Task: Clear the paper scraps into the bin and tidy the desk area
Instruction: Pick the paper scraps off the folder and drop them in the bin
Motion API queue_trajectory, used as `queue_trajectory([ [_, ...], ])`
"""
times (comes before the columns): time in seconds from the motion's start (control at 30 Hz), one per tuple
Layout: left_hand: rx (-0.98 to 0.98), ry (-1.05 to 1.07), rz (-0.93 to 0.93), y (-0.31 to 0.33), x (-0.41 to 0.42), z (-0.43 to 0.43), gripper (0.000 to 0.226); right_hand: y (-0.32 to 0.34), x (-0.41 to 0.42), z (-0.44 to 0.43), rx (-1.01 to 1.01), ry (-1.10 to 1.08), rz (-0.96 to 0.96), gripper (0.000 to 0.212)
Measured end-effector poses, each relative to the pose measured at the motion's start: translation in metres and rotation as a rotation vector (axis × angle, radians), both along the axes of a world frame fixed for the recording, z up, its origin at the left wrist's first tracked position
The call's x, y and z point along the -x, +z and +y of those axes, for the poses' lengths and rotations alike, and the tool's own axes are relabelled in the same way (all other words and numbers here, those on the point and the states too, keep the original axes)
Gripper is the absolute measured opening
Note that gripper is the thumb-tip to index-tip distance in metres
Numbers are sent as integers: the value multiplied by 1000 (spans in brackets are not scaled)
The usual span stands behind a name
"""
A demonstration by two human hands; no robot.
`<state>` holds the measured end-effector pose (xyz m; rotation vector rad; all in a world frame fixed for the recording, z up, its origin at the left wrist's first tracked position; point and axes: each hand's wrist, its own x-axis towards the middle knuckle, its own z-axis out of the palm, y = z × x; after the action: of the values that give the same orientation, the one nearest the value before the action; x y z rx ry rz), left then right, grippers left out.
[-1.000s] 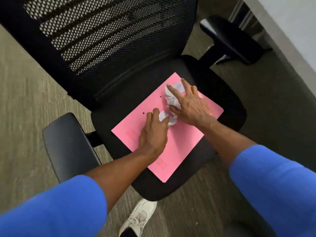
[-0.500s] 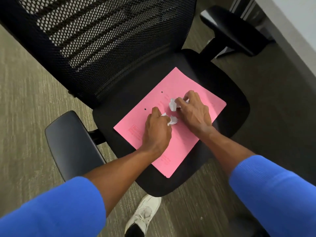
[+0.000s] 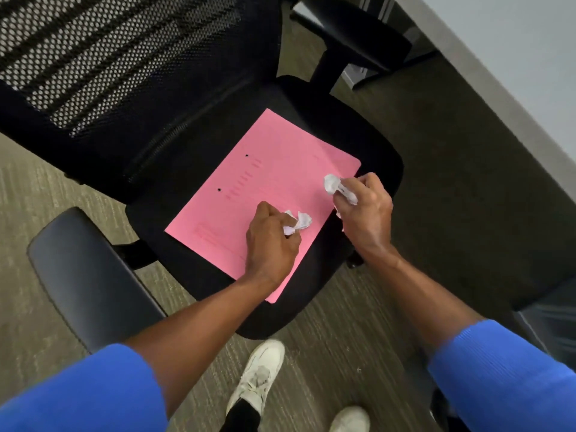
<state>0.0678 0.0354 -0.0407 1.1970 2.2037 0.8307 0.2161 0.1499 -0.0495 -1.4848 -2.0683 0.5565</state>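
We are closing our left hand [image 3: 271, 241] around a crumpled white scrap [image 3: 297, 222] over the near part of the pink folder [image 3: 274, 169]; it is poking out past our fingertips, so we should be tightening the fist before carrying it. Further along, at the folder's right edge, our right hand [image 3: 364, 210] is gripping another scrap [image 3: 336, 187], bulging above the thumb. No bin is showing.

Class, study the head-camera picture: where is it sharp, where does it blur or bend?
Head view: pink folder and both hands' paper scraps fairly sharp; sleeves and lower right corner smeared; desk edge slants from wide-angle tilt; lighting soft, no glare.
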Motion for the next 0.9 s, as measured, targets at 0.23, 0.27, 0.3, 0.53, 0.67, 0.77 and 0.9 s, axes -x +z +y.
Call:
queue_trajectory([
  [0.23,-74,-90,-59,5,-68,0,15,3,-81,-39,83,-246,35,16],
  [0.27,-83,-117,-57,5,-80,-1,16,3,-94,-47,113,-263,71,15],
  [0.3,-91,-143,-56,5,-90,-2,17,2,-108,-56,157,-297,109,15],
  [0.53,-82,-273,-108,-5,-177,-22,19,-27,-203,-121,434,-625,230,17],
  [0.67,-48,-340,-116,-23,-236,-42,21,-50,-261,-160,348,-749,202,32],
  [0.77,-13,-384,-107,-35,-281,-57,21,-66,-301,-190,397,-869,265,36],
  [0.9,104,-462,-136,-58,-336,-80,20,-79,-348,-224,380,-1028,261,36],
])
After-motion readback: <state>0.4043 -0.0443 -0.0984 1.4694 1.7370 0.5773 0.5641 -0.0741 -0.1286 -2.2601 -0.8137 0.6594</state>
